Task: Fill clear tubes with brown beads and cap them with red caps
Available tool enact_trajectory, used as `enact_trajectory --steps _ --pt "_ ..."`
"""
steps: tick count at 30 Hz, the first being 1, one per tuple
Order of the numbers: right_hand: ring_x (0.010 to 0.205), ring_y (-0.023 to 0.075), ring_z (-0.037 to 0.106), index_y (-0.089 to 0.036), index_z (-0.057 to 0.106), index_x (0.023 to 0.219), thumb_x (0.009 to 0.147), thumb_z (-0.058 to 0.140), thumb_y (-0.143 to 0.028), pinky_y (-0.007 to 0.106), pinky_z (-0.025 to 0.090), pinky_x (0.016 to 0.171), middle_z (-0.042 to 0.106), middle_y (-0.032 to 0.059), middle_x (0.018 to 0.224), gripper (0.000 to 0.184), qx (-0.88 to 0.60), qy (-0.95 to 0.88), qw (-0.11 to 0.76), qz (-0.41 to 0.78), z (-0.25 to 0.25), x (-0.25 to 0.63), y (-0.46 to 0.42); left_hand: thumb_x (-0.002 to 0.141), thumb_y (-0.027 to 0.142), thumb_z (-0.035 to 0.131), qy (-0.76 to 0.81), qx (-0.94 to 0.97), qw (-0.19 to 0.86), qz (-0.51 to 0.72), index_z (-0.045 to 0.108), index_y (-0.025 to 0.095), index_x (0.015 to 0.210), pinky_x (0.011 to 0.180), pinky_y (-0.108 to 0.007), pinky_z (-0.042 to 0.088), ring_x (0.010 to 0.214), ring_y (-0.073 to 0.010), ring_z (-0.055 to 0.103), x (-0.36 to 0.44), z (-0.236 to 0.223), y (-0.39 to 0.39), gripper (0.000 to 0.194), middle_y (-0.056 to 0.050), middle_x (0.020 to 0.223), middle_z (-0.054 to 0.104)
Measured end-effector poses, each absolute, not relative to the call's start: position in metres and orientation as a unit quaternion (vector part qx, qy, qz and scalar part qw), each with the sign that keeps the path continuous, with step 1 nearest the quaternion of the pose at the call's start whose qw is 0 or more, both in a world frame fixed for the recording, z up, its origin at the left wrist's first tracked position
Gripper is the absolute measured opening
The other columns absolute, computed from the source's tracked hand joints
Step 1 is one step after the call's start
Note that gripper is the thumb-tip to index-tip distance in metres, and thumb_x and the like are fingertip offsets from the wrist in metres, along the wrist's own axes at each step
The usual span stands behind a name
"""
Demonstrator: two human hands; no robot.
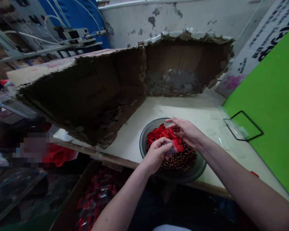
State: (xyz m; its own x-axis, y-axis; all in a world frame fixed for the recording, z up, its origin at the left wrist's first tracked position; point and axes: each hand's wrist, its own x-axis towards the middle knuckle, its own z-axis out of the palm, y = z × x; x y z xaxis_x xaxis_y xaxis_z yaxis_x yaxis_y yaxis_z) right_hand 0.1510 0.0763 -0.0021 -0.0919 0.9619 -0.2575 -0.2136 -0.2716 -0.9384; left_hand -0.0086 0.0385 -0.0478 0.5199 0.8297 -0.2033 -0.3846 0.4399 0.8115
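My left hand (159, 152) is closed around a small clear plastic container with a red top (179, 145), held tilted over a grey bowl (142, 146). In the bowl lie red plastic pieces (156, 133) on the left and back, and many shiny brown beads (180, 163) towards the front. My right hand (185, 131) hovers over the bowl's back right, with its fingers apart and bent near the red pieces. Part of those pieces is hidden behind the two hands.
Behind the bowl stand two torn cardboard boxes; the right one (183, 57) holds clear plastic pieces, the left one (86, 86) is dark inside. A green panel (272, 106) bounds the right side. Below the table's left edge, an open box contains red-topped clear containers (98, 195).
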Motion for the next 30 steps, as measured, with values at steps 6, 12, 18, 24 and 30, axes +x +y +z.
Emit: enact_trajectory --steps 6,12,18,24,30 --pt "0.040 0.0055 0.035 -0.020 0.065 0.090 0.073 0.074 -0.044 0.017 0.026 0.037 0.046 -0.0088 0.048 0.031 -0.476 -0.409 0.457 0.630 -0.006 0.149 0.075 0.070 0.035 0.073 0.341 0.360 0.780 0.382 0.060 0.012 0.082 0.044 -0.016 0.037 0.047 -0.0056 0.051 -0.007 -0.044 0.036 0.029 0.000 0.063 0.061" --pt "0.068 0.0118 0.054 -0.018 0.064 0.085 0.083 0.062 -0.043 0.025 0.043 0.064 0.061 -0.0010 0.076 0.025 -0.476 -0.550 0.460 0.510 -0.016 0.136 0.059 0.075 0.042 0.067 0.378 0.397 0.728 0.411 0.051 0.016 0.068 0.034 -0.017 0.030 0.036 -0.0073 0.045 0.016 -0.042 0.027 0.031 0.004 0.048 0.051" --pt "0.067 0.0144 0.052 -0.018 0.068 0.094 0.094 0.044 -0.042 0.027 0.039 0.065 0.051 -0.0016 0.063 0.035 -0.530 -0.573 0.506 0.368 -0.024 0.130 0.046 0.080 0.050 0.060 0.477 0.421 0.605 0.479 0.042 0.016 0.057 0.038 -0.017 0.025 0.037 -0.0027 0.032 0.028 -0.047 0.016 0.045 0.008 0.046 0.036" --pt "0.055 0.0128 0.041 -0.018 0.068 0.097 0.093 0.044 -0.046 0.026 0.034 0.055 0.042 -0.0036 0.057 0.037 -0.509 -0.528 0.535 0.419 -0.028 0.115 0.032 0.079 0.052 0.061 0.484 0.445 0.608 0.445 0.043 0.016 0.057 0.040 -0.017 0.027 0.041 -0.0041 0.034 0.020 -0.043 0.015 0.045 0.007 0.048 0.037" --pt "0.044 0.0105 0.033 -0.017 0.069 0.096 0.092 0.033 -0.059 0.024 0.027 0.044 0.038 -0.0047 0.050 0.056 -0.497 -0.470 0.531 0.500 -0.019 0.153 0.043 0.077 0.054 0.061 0.568 0.455 0.534 0.430 0.051 0.016 0.060 0.039 -0.018 0.027 0.042 -0.0064 0.035 -0.048 -0.032 0.011 0.042 0.005 0.048 0.041"
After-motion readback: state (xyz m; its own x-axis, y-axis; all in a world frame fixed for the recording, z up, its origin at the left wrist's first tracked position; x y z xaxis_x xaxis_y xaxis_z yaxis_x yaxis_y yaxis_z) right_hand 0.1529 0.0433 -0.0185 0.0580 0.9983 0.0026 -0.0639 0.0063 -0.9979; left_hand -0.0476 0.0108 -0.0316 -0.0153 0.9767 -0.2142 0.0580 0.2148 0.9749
